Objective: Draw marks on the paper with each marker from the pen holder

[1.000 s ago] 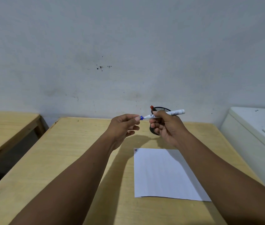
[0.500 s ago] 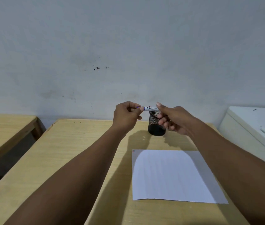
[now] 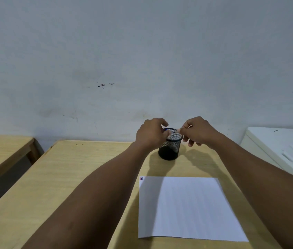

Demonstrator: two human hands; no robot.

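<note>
A black mesh pen holder (image 3: 169, 150) stands at the far middle of the wooden table (image 3: 70, 177). My left hand (image 3: 151, 134) is at its left rim, fingers closed on a white marker with a blue cap (image 3: 165, 129) whose body dips into the holder. At the right rim, my right hand (image 3: 198, 132) has its fingertips pinched together; I see nothing held in it. A white sheet of paper (image 3: 187, 207) lies nearer to me, with three short marks (image 3: 141, 178) at its top left corner.
A grey wall rises right behind the table. A second wooden table (image 3: 2, 151) stands to the left across a dark gap. On the right is a white cabinet (image 3: 275, 144) with papers on top.
Both hands have dropped from mid-air to the pen holder's rim. The marker went from level between the hands to dipping into the holder. The view tilted down a little.
</note>
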